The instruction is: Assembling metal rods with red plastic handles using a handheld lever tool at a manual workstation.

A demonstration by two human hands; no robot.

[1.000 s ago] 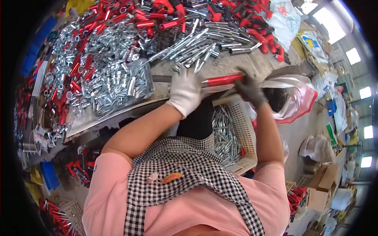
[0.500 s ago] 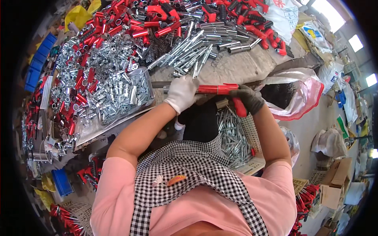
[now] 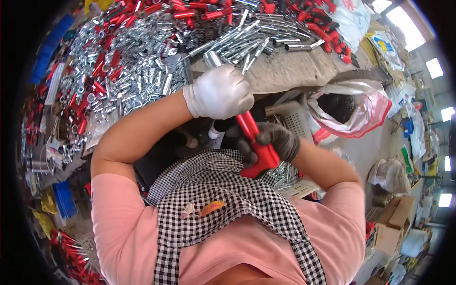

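Note:
In front of my chest I hold a red pistol-shaped hand tool (image 3: pixel 262 161) with a long barrel, slanting from the upper left to the lower right. My left hand (image 3: pixel 221 92), in a white glove, is closed around the barrel's upper part. A silver tube end (image 3: pixel 212 59) sticks out beyond that fist, close to the table edge. My right hand (image 3: pixel 281 141), in a dark grey glove, is wrapped around the red body near the pistol grip. The glove hides part of the body, and this area is slightly blurred.
Ahead stands a table (image 3: pixel 297 69) heaped with silver tubes, small metal fittings (image 3: pixel 147 71) and red parts. An open white-and-pink sack (image 3: pixel 375 116) stands at the right. A cream plastic basket (image 3: pixel 294 118) of metal rods is below the table edge.
The tool has swung from lying level across the table edge to a steep slant, its red grip now nearer my body. My left fist has come forward and my right hand has moved closer in.

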